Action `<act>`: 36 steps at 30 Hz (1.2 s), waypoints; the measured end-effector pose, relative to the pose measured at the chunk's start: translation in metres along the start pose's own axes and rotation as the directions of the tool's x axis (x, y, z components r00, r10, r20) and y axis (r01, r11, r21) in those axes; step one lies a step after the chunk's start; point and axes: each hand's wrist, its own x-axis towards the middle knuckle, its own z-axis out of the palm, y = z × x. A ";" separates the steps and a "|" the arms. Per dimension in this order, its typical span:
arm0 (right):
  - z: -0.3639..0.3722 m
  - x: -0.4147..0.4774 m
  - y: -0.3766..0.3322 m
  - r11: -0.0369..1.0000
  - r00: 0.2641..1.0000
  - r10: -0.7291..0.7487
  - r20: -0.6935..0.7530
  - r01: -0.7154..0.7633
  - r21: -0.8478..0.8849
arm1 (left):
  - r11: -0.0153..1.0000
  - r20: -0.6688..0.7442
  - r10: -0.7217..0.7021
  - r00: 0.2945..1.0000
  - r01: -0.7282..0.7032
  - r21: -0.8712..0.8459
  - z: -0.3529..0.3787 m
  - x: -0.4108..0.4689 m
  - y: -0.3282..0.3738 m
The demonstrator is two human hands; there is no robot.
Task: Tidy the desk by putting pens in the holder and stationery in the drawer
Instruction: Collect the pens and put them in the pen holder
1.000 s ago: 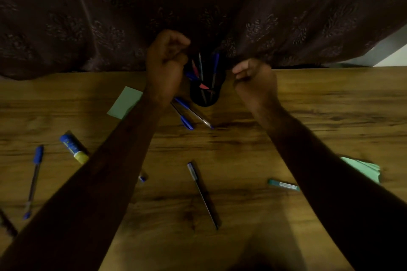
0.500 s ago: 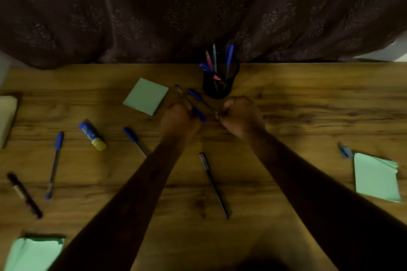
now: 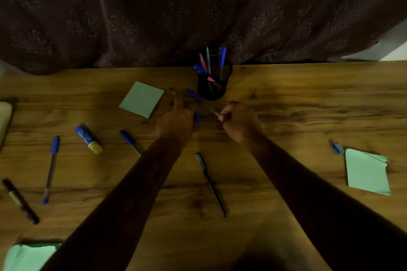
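Note:
A black mesh pen holder (image 3: 211, 89) stands at the desk's far edge with several pens in it. Just in front of it, my right hand (image 3: 241, 122) pinches the bare end of a blue-capped pen (image 3: 198, 98) whose cap points at the holder. My left hand (image 3: 176, 120) lies with fingers stretched over a second blue pen (image 3: 197, 117), whose two ends stick out from under it. Loose on the desk are a black pen (image 3: 210, 182), a blue pen (image 3: 128, 141), another blue pen (image 3: 50, 169) and a black marker (image 3: 19, 200). No drawer shows.
A green sticky pad (image 3: 142, 99) lies left of the holder and a blue glue stick (image 3: 88, 138) farther left. Green note stacks sit at the right (image 3: 366, 171) and bottom left (image 3: 28, 256), with a small blue item (image 3: 335, 147) by the right one. A dark curtain hangs behind the desk.
Both hands came down from the holder to the two pens in front of it. The left hand's fingers have uncurled over its pen, and the right hand has drawn its pen slightly right.

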 end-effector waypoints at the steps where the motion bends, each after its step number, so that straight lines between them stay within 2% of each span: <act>1: 0.000 -0.001 0.001 1.000 1.000 -0.007 0.003 0.007 0.014 | 1.000 -0.008 0.011 1.000 -0.010 0.015 0.000 0.001 -0.002; 4: -0.003 -0.005 0.004 0.997 1.000 -0.029 0.006 0.028 0.073 | 0.999 -0.170 0.041 0.985 -0.037 0.028 -0.006 -0.002 -0.003; 5: -0.004 -0.006 0.004 0.994 0.999 -0.039 0.006 0.038 0.101 | 0.999 -0.244 0.039 0.969 -0.045 -0.016 -0.009 -0.004 -0.002; 7: -0.007 -0.009 0.006 0.985 0.998 -0.061 0.014 0.058 0.165 | 0.952 -0.328 -0.064 0.943 -0.041 -0.303 -0.019 -0.006 0.001; 8: -0.008 -0.010 0.006 0.979 0.997 -0.073 0.022 0.067 0.194 | 0.861 -0.304 -0.148 0.941 -0.029 -0.508 -0.025 -0.007 0.003; 9: -0.009 -0.012 0.005 0.971 0.996 -0.080 0.032 0.071 0.227 | 0.727 -0.245 -0.213 0.946 -0.014 -0.686 -0.031 -0.008 0.007; 11: -0.008 -0.014 0.004 0.955 0.996 -0.081 0.042 0.066 0.290 | 0.449 -0.154 -0.278 0.948 -0.013 -0.893 -0.040 -0.009 0.015; 14: -0.004 -0.018 0.000 0.941 0.993 -0.092 0.079 0.060 0.334 | -0.046 -0.016 -0.278 0.960 -0.030 -0.998 -0.053 -0.011 0.028; 15: -0.002 -0.020 -0.002 0.940 0.990 -0.107 0.094 0.070 0.333 | -0.162 0.022 -0.271 0.962 -0.023 -0.986 -0.056 -0.013 0.031; 16: 0.000 -0.022 -0.004 0.942 0.987 -0.125 0.103 0.085 0.326 | -0.224 0.048 -0.277 0.960 -0.016 -0.974 -0.058 -0.014 0.032; 18: -0.001 -0.028 -0.009 0.932 0.979 -0.158 0.132 0.103 0.348 | -0.259 0.088 -0.315 0.945 0.003 -0.966 -0.058 -0.016 0.034; 21: -0.005 -0.040 -0.018 0.934 0.950 -0.131 0.285 0.022 0.357 | -0.209 0.105 -0.404 0.909 0.020 -0.978 -0.054 -0.017 0.033; 23: -0.007 -0.047 -0.019 0.969 0.920 -0.044 0.390 -0.055 0.240 | -0.195 0.127 -0.439 0.890 0.043 -0.980 -0.053 -0.020 0.026; 25: -0.004 -0.055 -0.015 0.997 0.900 -0.004 0.436 -0.027 0.066 | -0.221 0.146 -0.403 0.903 0.059 -0.973 -0.054 -0.024 0.019; 27: 0.003 -0.063 -0.011 0.978 0.900 -0.038 0.433 0.122 -0.168 | -0.232 0.158 -0.372 0.915 0.073 -0.970 -0.054 -0.029 0.014; 29: 0.012 -0.069 -0.008 0.935 0.910 -0.094 0.404 0.220 -0.279 | -0.216 0.162 -0.382 0.910 0.082 -0.973 -0.052 -0.032 0.011; 36: 0.016 -0.072 -0.015 0.940 0.925 -0.137 0.354 0.235 -0.249 | -0.201 0.230 -0.435 0.871 0.156 -0.967 -0.048 -0.048 -0.001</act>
